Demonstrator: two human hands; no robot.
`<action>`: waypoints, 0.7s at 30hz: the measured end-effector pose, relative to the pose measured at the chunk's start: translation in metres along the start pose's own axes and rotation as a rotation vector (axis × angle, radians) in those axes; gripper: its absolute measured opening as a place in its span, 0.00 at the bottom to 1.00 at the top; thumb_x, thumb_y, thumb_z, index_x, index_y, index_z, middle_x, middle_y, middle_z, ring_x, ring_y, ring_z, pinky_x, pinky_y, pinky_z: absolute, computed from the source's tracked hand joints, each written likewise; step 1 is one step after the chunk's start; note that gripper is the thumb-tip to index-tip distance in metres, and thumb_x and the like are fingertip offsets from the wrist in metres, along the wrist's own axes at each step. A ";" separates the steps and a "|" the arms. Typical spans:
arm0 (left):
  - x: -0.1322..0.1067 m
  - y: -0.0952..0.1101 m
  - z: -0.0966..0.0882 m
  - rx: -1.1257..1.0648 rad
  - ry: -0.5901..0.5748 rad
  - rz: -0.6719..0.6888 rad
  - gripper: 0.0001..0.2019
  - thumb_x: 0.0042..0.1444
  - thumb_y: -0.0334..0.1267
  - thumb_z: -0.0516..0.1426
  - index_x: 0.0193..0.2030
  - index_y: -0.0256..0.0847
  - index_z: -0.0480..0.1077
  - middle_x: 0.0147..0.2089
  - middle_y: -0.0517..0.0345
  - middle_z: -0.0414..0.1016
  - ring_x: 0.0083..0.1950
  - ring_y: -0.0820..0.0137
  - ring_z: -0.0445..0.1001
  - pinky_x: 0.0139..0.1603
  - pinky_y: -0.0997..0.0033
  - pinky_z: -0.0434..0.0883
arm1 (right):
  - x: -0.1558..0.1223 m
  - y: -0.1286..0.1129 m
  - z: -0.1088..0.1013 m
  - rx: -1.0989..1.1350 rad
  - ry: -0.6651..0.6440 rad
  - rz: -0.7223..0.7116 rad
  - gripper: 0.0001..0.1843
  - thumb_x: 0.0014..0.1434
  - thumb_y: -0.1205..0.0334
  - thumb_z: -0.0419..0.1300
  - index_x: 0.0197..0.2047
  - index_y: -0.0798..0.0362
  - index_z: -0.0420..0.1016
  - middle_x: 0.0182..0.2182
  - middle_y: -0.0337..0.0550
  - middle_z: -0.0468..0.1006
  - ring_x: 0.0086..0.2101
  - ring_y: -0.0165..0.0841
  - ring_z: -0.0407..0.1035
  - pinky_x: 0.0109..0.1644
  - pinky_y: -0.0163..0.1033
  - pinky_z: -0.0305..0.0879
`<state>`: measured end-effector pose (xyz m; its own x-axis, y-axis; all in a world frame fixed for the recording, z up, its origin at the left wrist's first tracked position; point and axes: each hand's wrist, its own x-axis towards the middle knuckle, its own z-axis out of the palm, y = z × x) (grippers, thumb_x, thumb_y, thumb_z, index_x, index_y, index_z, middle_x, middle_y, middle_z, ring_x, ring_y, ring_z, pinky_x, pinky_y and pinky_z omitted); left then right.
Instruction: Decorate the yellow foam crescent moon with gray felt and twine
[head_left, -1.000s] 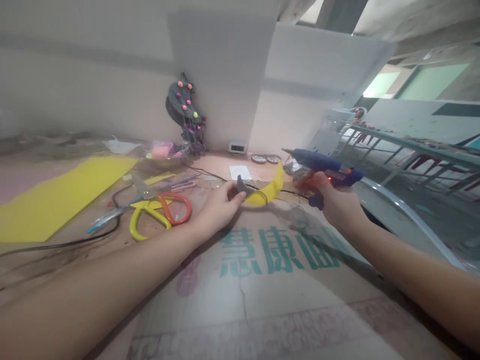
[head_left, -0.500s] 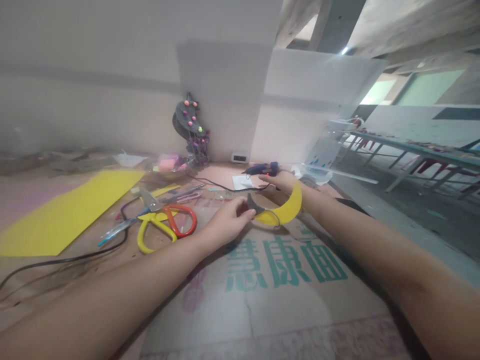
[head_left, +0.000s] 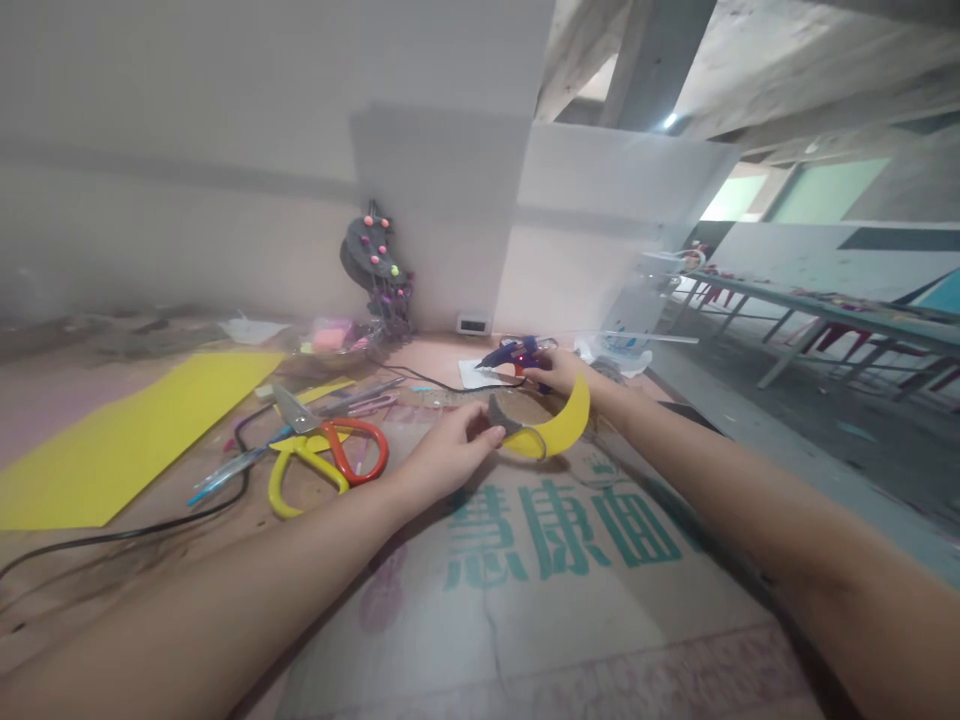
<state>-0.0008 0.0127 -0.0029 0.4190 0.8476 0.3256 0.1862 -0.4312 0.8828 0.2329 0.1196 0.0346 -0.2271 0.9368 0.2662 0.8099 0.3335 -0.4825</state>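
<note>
My left hand (head_left: 456,445) pinches one end of a yellow crescent-shaped cutout (head_left: 564,425). A grey piece covers that end, and a thin grey loop hangs beside it. Farther back, my right hand (head_left: 561,374) has its fingers around the handle of a dark blue glue gun (head_left: 517,352) with a small red light. The nozzle points left over a white square sheet (head_left: 476,375). Part of the gun's grip is hidden by my fingers. Left of my left hand lie scissors (head_left: 358,452) with one red and one yellow handle.
A large yellow sheet (head_left: 150,435) lies at the left, with pens and a black cable (head_left: 127,532) near it. At the wall stand a dark crescent decoration with coloured balls (head_left: 367,250) and a small white display (head_left: 474,324). Printed cardboard (head_left: 570,620) covers the table's front.
My right hand has closed around the glue gun and lifted or tilted it slightly leftward. My left hand still holds the crescent. The camera view has shifted a little.
</note>
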 end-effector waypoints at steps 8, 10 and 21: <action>0.002 -0.002 0.000 -0.029 0.004 -0.012 0.08 0.59 0.38 0.54 0.42 0.38 0.69 0.41 0.56 0.75 0.40 0.68 0.71 0.39 0.70 0.66 | -0.048 -0.011 -0.018 -0.061 0.054 -0.161 0.24 0.56 0.53 0.61 0.55 0.52 0.72 0.54 0.51 0.74 0.50 0.46 0.69 0.53 0.46 0.64; 0.002 -0.003 0.000 -0.046 0.013 -0.011 0.08 0.59 0.38 0.55 0.43 0.37 0.69 0.41 0.55 0.75 0.40 0.68 0.71 0.39 0.71 0.66 | -0.057 -0.015 -0.021 -0.059 0.087 -0.153 0.23 0.56 0.55 0.60 0.55 0.51 0.72 0.54 0.51 0.74 0.50 0.47 0.69 0.53 0.48 0.65; 0.003 -0.003 -0.004 -0.004 0.188 -0.071 0.07 0.59 0.39 0.54 0.39 0.38 0.67 0.32 0.60 0.71 0.30 0.72 0.66 0.33 0.72 0.63 | -0.110 -0.033 -0.013 0.667 -0.076 0.161 0.16 0.58 0.47 0.58 0.35 0.51 0.60 0.38 0.43 0.77 0.22 0.26 0.67 0.24 0.35 0.65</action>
<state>-0.0038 0.0179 -0.0032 0.2317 0.9189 0.3192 0.2060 -0.3670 0.9071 0.2379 0.0045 0.0322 -0.1894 0.9767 0.1005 0.3360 0.1606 -0.9281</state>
